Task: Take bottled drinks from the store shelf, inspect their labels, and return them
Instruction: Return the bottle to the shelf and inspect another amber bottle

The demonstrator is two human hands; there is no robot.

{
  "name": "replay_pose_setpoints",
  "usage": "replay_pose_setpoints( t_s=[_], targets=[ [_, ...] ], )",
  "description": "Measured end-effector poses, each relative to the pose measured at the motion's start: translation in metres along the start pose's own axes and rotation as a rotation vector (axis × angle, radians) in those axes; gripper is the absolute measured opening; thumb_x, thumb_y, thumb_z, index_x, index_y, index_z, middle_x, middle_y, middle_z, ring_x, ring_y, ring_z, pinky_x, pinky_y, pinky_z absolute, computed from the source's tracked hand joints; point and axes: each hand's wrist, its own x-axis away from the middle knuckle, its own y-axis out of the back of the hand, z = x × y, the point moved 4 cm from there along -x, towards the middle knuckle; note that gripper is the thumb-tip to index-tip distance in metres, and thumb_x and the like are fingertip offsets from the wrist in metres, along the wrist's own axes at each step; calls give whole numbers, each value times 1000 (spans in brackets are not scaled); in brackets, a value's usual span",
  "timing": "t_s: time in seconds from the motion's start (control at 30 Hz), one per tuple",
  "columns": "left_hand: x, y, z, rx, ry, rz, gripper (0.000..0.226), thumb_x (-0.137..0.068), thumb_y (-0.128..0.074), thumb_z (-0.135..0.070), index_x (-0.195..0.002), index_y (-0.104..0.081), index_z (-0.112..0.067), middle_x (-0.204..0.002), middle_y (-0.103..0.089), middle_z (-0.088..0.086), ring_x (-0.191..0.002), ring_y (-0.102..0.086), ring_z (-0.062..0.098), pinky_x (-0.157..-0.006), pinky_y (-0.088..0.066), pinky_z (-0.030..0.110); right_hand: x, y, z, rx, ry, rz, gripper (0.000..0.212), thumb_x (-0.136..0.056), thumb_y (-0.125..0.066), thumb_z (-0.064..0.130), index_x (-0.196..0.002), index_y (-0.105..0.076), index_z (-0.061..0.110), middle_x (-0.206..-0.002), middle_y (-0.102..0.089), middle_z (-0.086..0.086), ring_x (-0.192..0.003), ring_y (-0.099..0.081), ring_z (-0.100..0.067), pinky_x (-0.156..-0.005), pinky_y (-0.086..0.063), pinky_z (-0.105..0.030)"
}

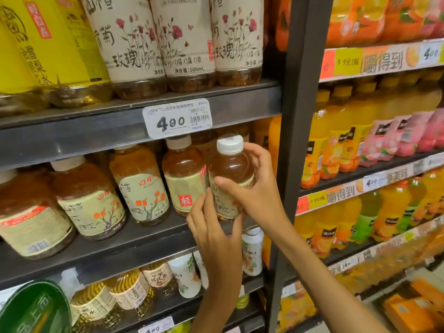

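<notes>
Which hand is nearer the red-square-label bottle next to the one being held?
Left. The left hand is at the held bottle, fingertips beside the red-square bottle; the right hand grips the far side.

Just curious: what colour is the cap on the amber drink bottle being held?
White cap, clearest in the head view.

I see the tea bottle (230,179) at frame centre, rightmost in its shelf (134,239) row, under the price tag (177,118), between both hands.
</notes>
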Motion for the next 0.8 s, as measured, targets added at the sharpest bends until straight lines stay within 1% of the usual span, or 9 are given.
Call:
replay_pose_setpoints(
  t_s=[0.1,0.2,0.33,0.4,0.47,0.57,0.63,0.73,0.8],
  targets=[
    [-2,-2,1,-60,-49,-42,73,-69,-82,-9,-133,-49,-2,-126,-55,15,-118,-47,25,-97,-44,41,-7,-1,-4,-1,-13,9,68,-75,-79,15,-130,-40,20,-123,-49,10,-107,-52,10,-83,-45,-7],
    [-8,-8,0,-165,-53,-56,69,-68,-83,-15,-129,-54,-1,-121,-58,15,-113,-52,30,-94,-37,36,-11,-3,-7,42,-24,-17,65,-79,-76,21,-132,-38,23,-129,-42,6,-107,-46,16,-81,-41,-2],
    [-12,-13,-1,-258,-93,-63,66,-67,-84,-13,-126,-57,0,-117,-61,16,-108,-56,34,-91,-41,39,-14,-4,-13,30,-58,-31,70,-82,-72,23,-140,-33,20,-134,-38,4,-106,-44,18,-78,-41,-1],
    [-13,-9,1,-218,-109,-91,60,-71,-82,-16,-125,-59,-2,-116,-61,14,-108,-56,31,-94,-37,35,-17,-3,-15,30,-64,-22,69,-82,-73,22,-138,-33,20,-134,-38,4,-108,-46,12,-79,-42,-2],
    [-15,0,5,-117,-79,-170,51,-78,-76,-22,-123,-59,-5,-117,-59,14,-112,-48,21,-95,-39,37,-20,-1,-16,43,-71,-14,68,-81,-74,22,-137,-36,17,-134,-41,1,-114,-48,0,-86,-44,-7],
    [-26,17,16,-30,-2,-334,58,-80,-74,-22,-129,-50,-3,-124,-49,19,-118,-33,9,-100,-35,37,-25,-2,-16,36,-52,-11,50,-80,-75,21,-121,-46,21,-128,-49,-6,-115,-53,-14,-90,-49,-18],
    [-33,21,21,-36,31,-331,69,-80,-74,-22,-137,-40,-2,-133,-42,20,-126,-33,18,-107,-32,39,-27,-4,-16,35,-42,-11,43,-80,-74,21,-113,-47,23,-124,-52,-8,-111,-56,-13,-87,-51,-19],
    [-35,16,22,-88,31,-250,79,-82,-66,-37,-144,-30,-4,-144,-35,17,-135,-29,25,-111,-25,38,-25,-4,-20,-24,-66,-1,52,-81,-73,21,-124,-46,13,-124,-56,-7,-111,-58,-11,-90,-53,-26],
    [-35,11,22,-96,39,-219,84,-82,-61,-44,-147,-24,-7,-148,-31,15,-138,-26,25,-112,-23,37,-22,-2,-25,-63,-88,2,66,-81,-71,31,-136,-40,14,-131,-53,-4,-118,-55,-10,-95,-50,-26]
  ],
)
